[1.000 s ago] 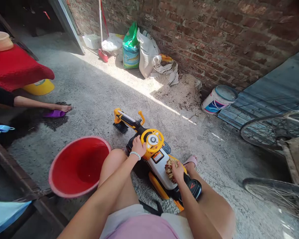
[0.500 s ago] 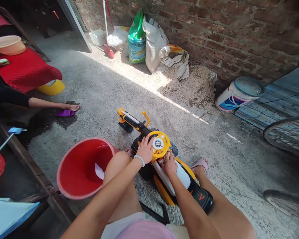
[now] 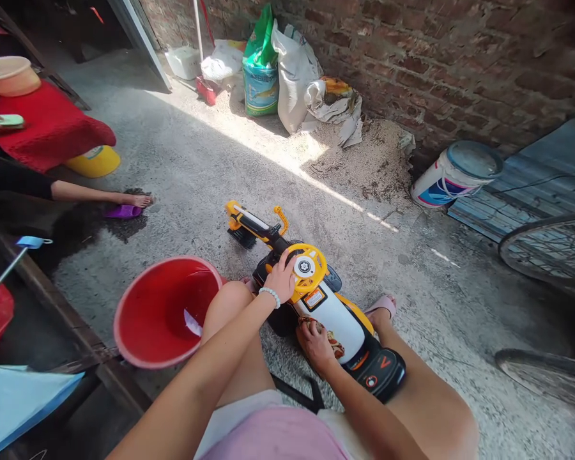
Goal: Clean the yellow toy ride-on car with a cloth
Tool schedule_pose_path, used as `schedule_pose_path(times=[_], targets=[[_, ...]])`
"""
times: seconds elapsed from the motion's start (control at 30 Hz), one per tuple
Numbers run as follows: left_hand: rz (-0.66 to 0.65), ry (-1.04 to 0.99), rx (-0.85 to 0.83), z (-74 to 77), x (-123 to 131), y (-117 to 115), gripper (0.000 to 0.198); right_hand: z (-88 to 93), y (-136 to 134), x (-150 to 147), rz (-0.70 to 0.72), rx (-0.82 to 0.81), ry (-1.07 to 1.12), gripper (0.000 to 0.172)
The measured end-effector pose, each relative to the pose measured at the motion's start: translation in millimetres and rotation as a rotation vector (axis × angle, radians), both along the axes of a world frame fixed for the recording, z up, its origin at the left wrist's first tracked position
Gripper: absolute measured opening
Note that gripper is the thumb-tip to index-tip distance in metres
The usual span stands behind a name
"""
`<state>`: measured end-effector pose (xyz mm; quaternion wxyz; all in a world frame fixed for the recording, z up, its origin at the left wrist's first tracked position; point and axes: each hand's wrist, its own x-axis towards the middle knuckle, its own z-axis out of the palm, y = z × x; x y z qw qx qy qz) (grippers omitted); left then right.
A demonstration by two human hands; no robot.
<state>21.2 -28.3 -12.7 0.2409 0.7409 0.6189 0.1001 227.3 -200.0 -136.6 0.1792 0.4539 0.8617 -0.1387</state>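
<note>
Between my legs stands a yellow, black and white ride-on toy excavator. My left hand grips the left side of its yellow steering wheel. A patterned cloth in brown, red and green lies bunched under my right hand. That hand presses the cloth on the left edge of the white seat, behind the label below the wheel. Parts of the cloth are hidden by my fingers. The digging arm points forward and left.
A red bucket stands by my left knee, with something pale inside. Another person's foot rests at the left. Sacks and spilled grain line the brick wall. A paint bucket and bicycle wheel are at right.
My right hand has slid with the cloth from just below the steering wheel back to the seat's left edge, uncovering the label. My left hand stays on the wheel.
</note>
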Motion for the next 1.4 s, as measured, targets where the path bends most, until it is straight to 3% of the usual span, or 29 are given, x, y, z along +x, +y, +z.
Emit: schedule_pose_path(times=[0.13, 0.23, 0.47, 0.6, 0.73, 0.9, 1.0, 1.13, 1.17, 1.23, 1.3, 1.4], targets=[[0.005, -0.024, 0.019, -2.8, 1, -1, 0.065, -10.4, -30, 27, 0.035, -0.025, -0.049, 0.057], [0.023, -0.036, 0.043, -6.1, 1, -1, 0.065, -10.8, -24, 30, 0.058, -0.035, -0.042, 0.052], [0.040, -0.024, 0.041, -6.2, 1, 1, 0.067, -7.1, 51, -52, -0.005, 0.005, 0.028, 0.051], [0.054, -0.044, 0.042, -8.4, 1, 1, 0.067, -12.4, 58, -76, -0.015, 0.032, -0.016, 0.047], [0.042, -0.063, 0.041, -10.9, 0, 1, 0.069, -10.8, 40, -59, 0.016, -0.017, -0.041, 0.047], [0.034, -0.073, 0.053, -12.5, -1, 2, 0.068, 11.4, 20, 1, 0.053, -0.052, 0.023, 0.054], [0.037, -0.095, 0.090, -13.9, 0, 2, 0.067, 23.8, 30, 40, -0.118, -0.075, 0.010, 0.059], [0.041, -0.082, 0.097, -13.3, -1, 2, 0.066, 30.6, 69, 82, -0.778, -0.126, -0.202, 0.065], [0.041, -0.077, 0.093, -12.7, -1, 2, 0.066, 31.7, 77, 88, -0.887, -0.161, -0.217, 0.066], [0.041, -0.072, 0.090, -11.8, -1, 3, 0.067, 33.9, 85, 91, -0.943, -0.227, -0.180, 0.067], [0.042, -0.075, 0.100, -11.9, -1, 4, 0.068, 35.1, 79, 81, -0.883, -0.219, -0.111, 0.068], [0.052, -0.082, 0.113, -14.0, 0, 4, 0.067, 32.4, 49, 49, -0.740, -0.152, -0.030, 0.071]])
